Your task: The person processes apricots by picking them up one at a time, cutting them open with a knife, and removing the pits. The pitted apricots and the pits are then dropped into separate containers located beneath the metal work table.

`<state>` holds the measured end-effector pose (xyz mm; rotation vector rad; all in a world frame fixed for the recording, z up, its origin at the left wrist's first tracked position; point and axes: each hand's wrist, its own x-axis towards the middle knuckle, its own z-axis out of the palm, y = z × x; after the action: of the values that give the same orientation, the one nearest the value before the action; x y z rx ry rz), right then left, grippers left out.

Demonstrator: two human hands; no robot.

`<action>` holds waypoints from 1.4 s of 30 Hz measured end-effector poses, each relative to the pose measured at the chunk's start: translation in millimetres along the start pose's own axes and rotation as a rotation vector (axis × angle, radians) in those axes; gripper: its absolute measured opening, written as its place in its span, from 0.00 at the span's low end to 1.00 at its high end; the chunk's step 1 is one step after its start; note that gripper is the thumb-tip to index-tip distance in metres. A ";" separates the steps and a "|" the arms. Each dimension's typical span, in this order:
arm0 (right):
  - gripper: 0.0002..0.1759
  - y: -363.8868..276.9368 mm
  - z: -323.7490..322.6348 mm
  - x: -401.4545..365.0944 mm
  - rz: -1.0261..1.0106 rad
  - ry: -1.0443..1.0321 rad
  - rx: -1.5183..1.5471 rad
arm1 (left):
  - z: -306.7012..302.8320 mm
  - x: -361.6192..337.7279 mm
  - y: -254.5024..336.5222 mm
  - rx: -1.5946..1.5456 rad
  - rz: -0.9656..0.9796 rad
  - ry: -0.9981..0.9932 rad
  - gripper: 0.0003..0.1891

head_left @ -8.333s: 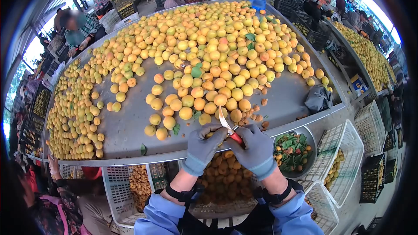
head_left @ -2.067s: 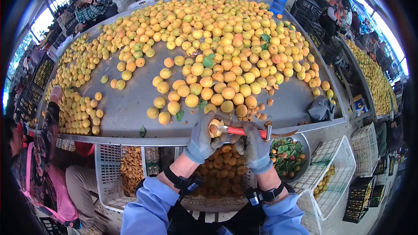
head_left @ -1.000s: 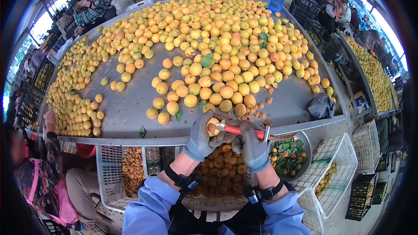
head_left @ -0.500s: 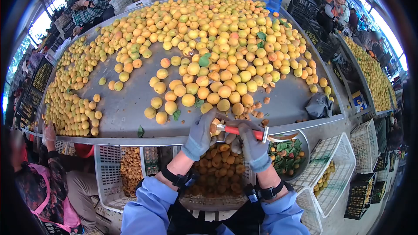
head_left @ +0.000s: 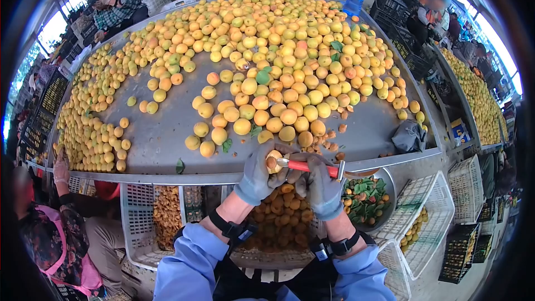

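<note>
At six o'clock, just off the rim of the grey metal tabletop [head_left: 167, 153]: grey-gloved left hand [head_left: 256, 175], fingers curled round a pale, orange-yellow apricot [head_left: 272, 163]. Grey-gloved right hand [head_left: 325, 189], fingers wrapped on a red-handled metal tool [head_left: 330, 170], tip at fruit, curved blade toward four. Best: firm cradle, fingertips off tip's line, short strokes. Loose yellow-orange apricots [head_left: 288, 116], twelve. Blue plastic bottle [head_left: 354, 0], one.

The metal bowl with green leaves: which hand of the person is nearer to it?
Right. The right hand is just to the left of the metal bowl; the left hand is farther left.
</note>
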<state>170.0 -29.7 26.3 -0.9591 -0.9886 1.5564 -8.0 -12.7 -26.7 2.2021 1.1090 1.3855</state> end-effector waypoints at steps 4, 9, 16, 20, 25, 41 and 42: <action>0.20 0.3 0.4 -0.2 0.012 0.020 0.004 | 4.1 -2.9 -4.7 -0.002 -0.034 -0.013 0.26; 0.22 1.0 -1.3 -0.4 -0.065 -0.020 -0.017 | 0.0 17.2 10.3 -1.641 -0.805 -0.048 0.24; 0.22 -6.1 1.0 1.5 -0.057 0.025 -0.003 | 9.4 11.8 3.8 -0.626 -0.682 -0.060 0.13; 0.27 -17.9 0.2 1.5 -0.092 0.159 -0.156 | -2.4 26.4 15.5 -0.597 -0.498 0.122 0.26; 0.19 -19.7 -18.2 5.7 -0.254 0.103 -0.208 | -9.1 38.6 32.8 -0.431 -0.421 0.050 0.27; 0.16 14.5 12.0 9.1 -0.423 0.131 -0.977 | 18.3 11.4 2.7 -0.193 -0.351 0.044 0.18; 0.17 13.1 11.2 12.4 -0.319 0.107 -0.786 | 17.4 14.0 5.8 -0.449 -0.483 0.027 0.18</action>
<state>153.3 -20.9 16.7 -1.3097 -1.6324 0.8278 12.9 -3.7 -22.9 1.4864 1.1107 1.2902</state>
